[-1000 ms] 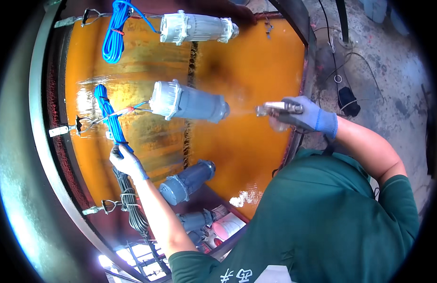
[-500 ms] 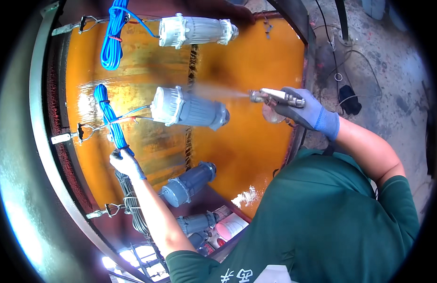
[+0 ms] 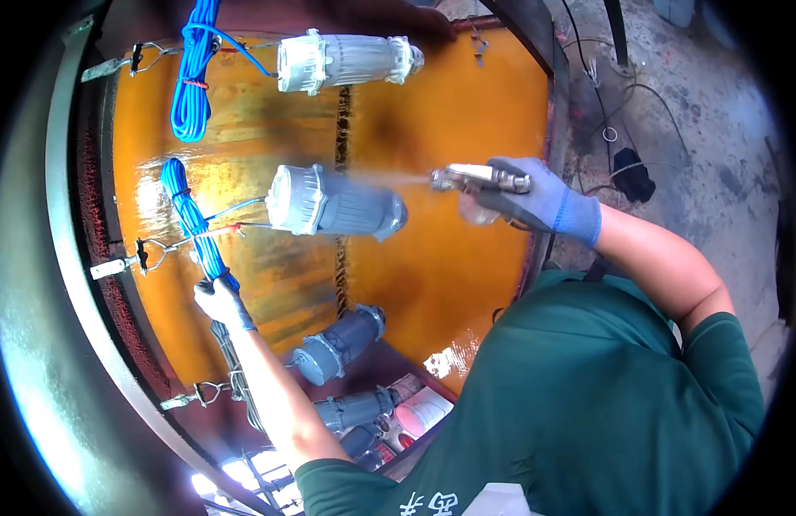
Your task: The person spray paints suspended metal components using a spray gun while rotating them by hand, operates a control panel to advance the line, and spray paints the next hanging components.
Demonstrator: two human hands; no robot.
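My gloved right hand [image 3: 535, 196] is closed around a metal spray gun [image 3: 480, 178]. A pale mist leaves its nozzle leftward, toward a motor-like cylindrical housing [image 3: 333, 202] hanging in the middle. That housing is whitish at its left end and grey toward the right. My gloved left hand [image 3: 222, 301] grips the lower end of a bundled blue cable [image 3: 192, 219], which runs to the same housing. Above hangs another housing [image 3: 346, 62], coated light silver, with its own blue cable bundle [image 3: 192, 86]. Lower down, a darker grey housing [image 3: 338, 346] hangs beyond my left forearm.
An orange-stained panel [image 3: 450, 112] stands behind the housings. Wire hooks [image 3: 144, 255] hold them along a curved metal rail [image 3: 67, 215] at left. Further housings and a pink bucket [image 3: 421, 414] are at the bottom. Hoses and a black item [image 3: 633, 175] lie on the floor at right.
The spray gun and my right hand have shifted left, closer to the middle housing. More of that housing's lower right side looks blurred by mist. My left hand still holds the cable.
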